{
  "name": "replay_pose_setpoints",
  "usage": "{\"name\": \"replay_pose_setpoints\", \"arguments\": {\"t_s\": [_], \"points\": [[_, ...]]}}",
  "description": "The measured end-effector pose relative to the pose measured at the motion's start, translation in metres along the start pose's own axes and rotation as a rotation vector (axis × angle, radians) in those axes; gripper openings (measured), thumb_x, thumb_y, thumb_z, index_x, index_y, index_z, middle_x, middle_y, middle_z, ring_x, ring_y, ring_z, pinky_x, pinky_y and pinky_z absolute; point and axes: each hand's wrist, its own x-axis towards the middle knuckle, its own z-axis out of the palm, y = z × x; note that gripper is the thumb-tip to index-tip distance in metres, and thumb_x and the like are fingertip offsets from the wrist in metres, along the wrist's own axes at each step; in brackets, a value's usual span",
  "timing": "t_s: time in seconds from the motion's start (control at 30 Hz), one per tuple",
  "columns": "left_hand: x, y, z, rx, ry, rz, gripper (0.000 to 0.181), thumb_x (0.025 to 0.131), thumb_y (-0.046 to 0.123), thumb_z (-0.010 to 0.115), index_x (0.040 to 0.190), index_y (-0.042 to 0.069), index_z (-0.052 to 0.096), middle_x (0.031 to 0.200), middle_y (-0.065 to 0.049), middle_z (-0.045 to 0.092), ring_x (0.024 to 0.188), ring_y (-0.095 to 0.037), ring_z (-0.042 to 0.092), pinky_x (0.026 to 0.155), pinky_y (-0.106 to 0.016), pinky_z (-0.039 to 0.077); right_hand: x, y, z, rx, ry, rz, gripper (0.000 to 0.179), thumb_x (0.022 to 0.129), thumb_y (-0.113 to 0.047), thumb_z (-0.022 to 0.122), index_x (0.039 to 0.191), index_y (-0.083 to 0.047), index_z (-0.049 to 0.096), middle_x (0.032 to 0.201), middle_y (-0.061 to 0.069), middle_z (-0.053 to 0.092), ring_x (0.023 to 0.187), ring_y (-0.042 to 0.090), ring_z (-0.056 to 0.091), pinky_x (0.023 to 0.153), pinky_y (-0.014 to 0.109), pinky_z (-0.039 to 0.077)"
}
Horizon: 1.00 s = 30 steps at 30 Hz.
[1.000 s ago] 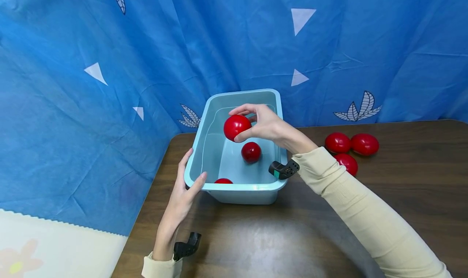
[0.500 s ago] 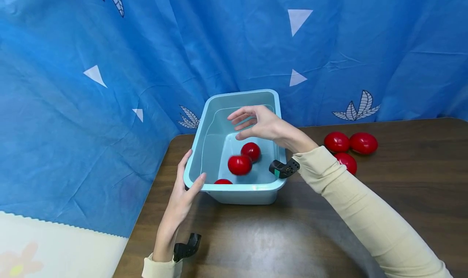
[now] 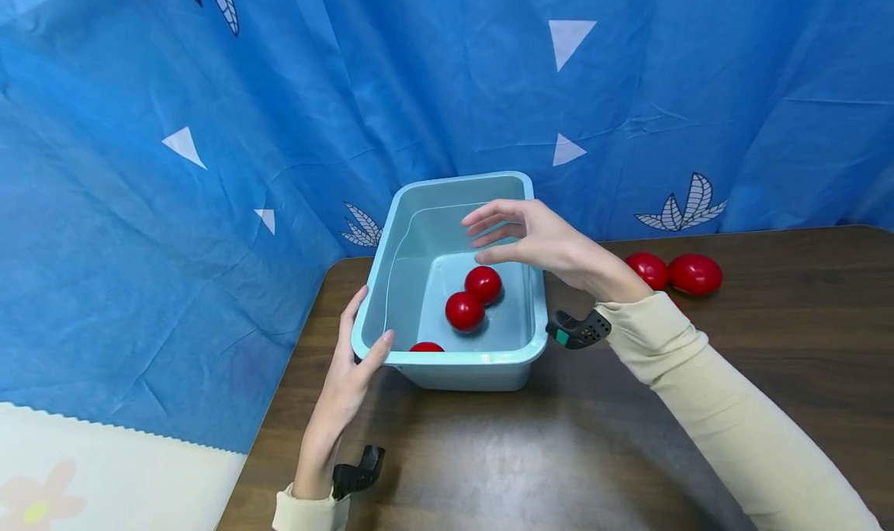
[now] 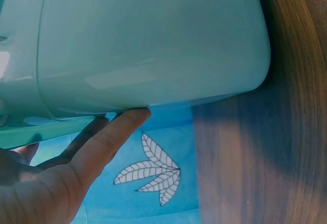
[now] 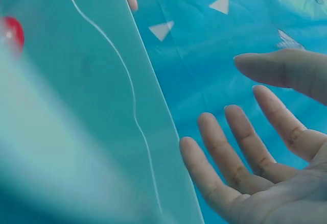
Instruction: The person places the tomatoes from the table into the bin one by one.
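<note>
My left hand point(image 3: 347, 374) holds the near left corner of a light blue plastic basin point(image 3: 452, 358), thumb over the rim and fingers along the outer wall. In the left wrist view its fingertips touch the wall's outside. Over the basin's right side hangs my right hand point(image 3: 538, 240), fingers spread and loosely bent, with nothing in them. Inside the basin, a glossy red ball point(image 3: 465, 312) lies against another red ball point(image 3: 483, 284). The near wall hides most of a third red ball point(image 3: 427, 347).
On the brown wooden table point(image 3: 559, 453), right of the basin, lie a red ball point(image 3: 695, 274) and another red ball point(image 3: 646, 268) beside it; the right forearm nearly covers one more. A blue patterned cloth point(image 3: 447, 73) hangs behind the table.
My right hand has released a red ball, which dropped into the basin and now rests by another. That hand has then moved right. The left hand stays put.
</note>
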Motion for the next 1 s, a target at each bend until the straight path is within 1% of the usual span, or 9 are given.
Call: {"name": "replay_pose_setpoints", "arguments": {"t_s": [0.07,0.17,0.27,0.4,0.5,0.63,0.77,0.9,1.0], "points": [[-0.001,0.0,0.0,-0.004,0.001,0.003,0.075,0.104,0.02,0.06,0.166,0.026,0.018,0.164,-0.01,0.027,0.143,-0.039,0.036,0.107,-0.063,0.044,-0.012,0.003,-0.011,-0.015,0.034,-0.003,0.048,0.095,-0.007,0.075,0.14,-0.004,0.06,0.141,0.013,0.061,0.126,0.032,0.062,0.105,0.052,0.052],[-0.002,0.0,0.001,-0.014,0.001,0.005,0.075,0.104,0.019,0.06,0.166,0.026,0.018,0.164,-0.01,0.027,0.143,-0.04,0.037,0.106,-0.063,0.045,-0.035,0.01,-0.029,-0.06,0.105,0.026,0.048,0.097,-0.011,0.074,0.143,-0.005,0.059,0.141,0.013,0.061,0.127,0.032,0.061,0.102,0.044,0.054],[-0.003,0.001,0.001,-0.021,-0.005,0.008,0.076,0.104,0.019,0.06,0.166,0.025,0.018,0.164,-0.011,0.028,0.143,-0.041,0.037,0.106,-0.064,0.046,-0.059,0.022,-0.049,-0.122,0.177,0.084,0.05,0.098,-0.017,0.074,0.145,-0.008,0.057,0.141,0.014,0.06,0.126,0.031,0.059,0.095,0.031,0.055],[-0.004,0.004,0.0,-0.019,0.0,0.019,0.076,0.103,0.018,0.06,0.166,0.026,0.018,0.164,-0.011,0.028,0.143,-0.041,0.038,0.105,-0.066,0.046,-0.084,0.044,-0.071,-0.214,0.215,0.167,0.054,0.099,-0.02,0.073,0.148,-0.008,0.053,0.144,0.018,0.055,0.129,0.037,0.055,0.085,0.017,0.052],[-0.005,0.005,-0.002,-0.021,0.006,0.015,0.076,0.103,0.018,0.06,0.166,0.026,0.018,0.163,-0.01,0.028,0.143,-0.041,0.038,0.105,-0.066,0.047,-0.098,0.064,-0.081,-0.278,0.221,0.222,0.058,0.099,-0.018,0.073,0.15,-0.004,0.049,0.147,0.024,0.051,0.13,0.043,0.05,0.08,0.021,0.054],[-0.007,0.004,-0.001,-0.038,0.003,0.002,0.077,0.103,0.019,0.06,0.166,0.026,0.017,0.164,-0.01,0.027,0.143,-0.042,0.037,0.105,-0.065,0.047,-0.115,0.094,-0.083,-0.349,0.251,0.242,0.063,0.096,-0.015,0.076,0.15,0.001,0.047,0.148,0.031,0.043,0.128,0.051,0.046,0.075,0.022,0.054],[-0.01,0.002,0.002,-0.043,0.008,0.005,0.078,0.102,0.018,0.061,0.166,0.025,0.017,0.163,-0.011,0.027,0.143,-0.043,0.037,0.104,-0.065,0.048,-0.133,0.125,-0.078,-0.393,0.342,0.217,0.063,0.093,-0.014,0.08,0.146,0.004,0.05,0.147,0.033,0.039,0.125,0.058,0.045,0.072,0.009,0.045],[-0.009,0.003,0.009,-0.054,-0.013,0.02,0.079,0.102,0.016,0.061,0.166,0.025,0.016,0.163,-0.011,0.027,0.143,-0.042,0.037,0.103,-0.061,0.05,-0.15,0.149,-0.076,-0.405,0.434,0.21,0.066,0.091,-0.016,0.082,0.145,0.007,0.05,0.146,0.036,0.038,0.12,0.059,0.047,0.07,0.003,0.04],[-0.009,0.002,0.009,-0.057,-0.018,0.027,0.079,0.102,0.016,0.061,0.166,0.025,0.016,0.163,-0.01,0.027,0.143,-0.041,0.037,0.103,-0.059,0.051,-0.155,0.164,-0.072,-0.417,0.454,0.198,0.068,0.089,-0.017,0.084,0.144,0.007,0.051,0.144,0.036,0.039,0.117,0.058,0.049,0.067,0.005,0.042]]}}
